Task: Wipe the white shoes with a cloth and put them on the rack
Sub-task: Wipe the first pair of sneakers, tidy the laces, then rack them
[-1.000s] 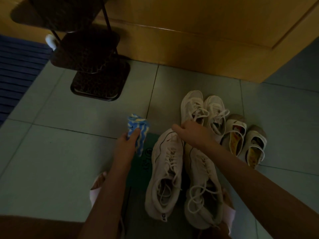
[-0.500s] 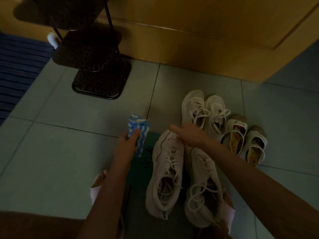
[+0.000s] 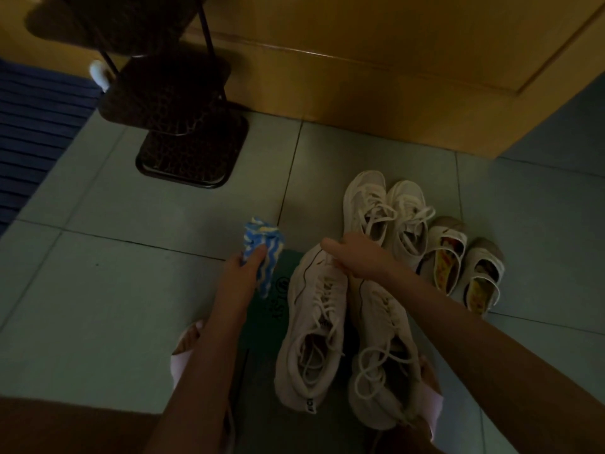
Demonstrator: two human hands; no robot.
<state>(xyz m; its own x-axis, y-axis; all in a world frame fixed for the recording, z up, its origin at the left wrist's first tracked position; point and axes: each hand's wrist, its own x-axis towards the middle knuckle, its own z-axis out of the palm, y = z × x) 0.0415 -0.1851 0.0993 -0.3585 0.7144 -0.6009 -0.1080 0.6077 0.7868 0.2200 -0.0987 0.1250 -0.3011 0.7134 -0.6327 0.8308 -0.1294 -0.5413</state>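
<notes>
The laced white shoes [image 3: 311, 326] lie side by side, toes gripped by the right hand [image 3: 358, 262], while the left hand [image 3: 241, 276] clutches the crumpled blue cloth [image 3: 260, 235] as before

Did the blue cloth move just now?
No. The left hand holds the blue cloth in the same spot as before, just left of the floor tile seam and above the green mat's far corner.
</notes>
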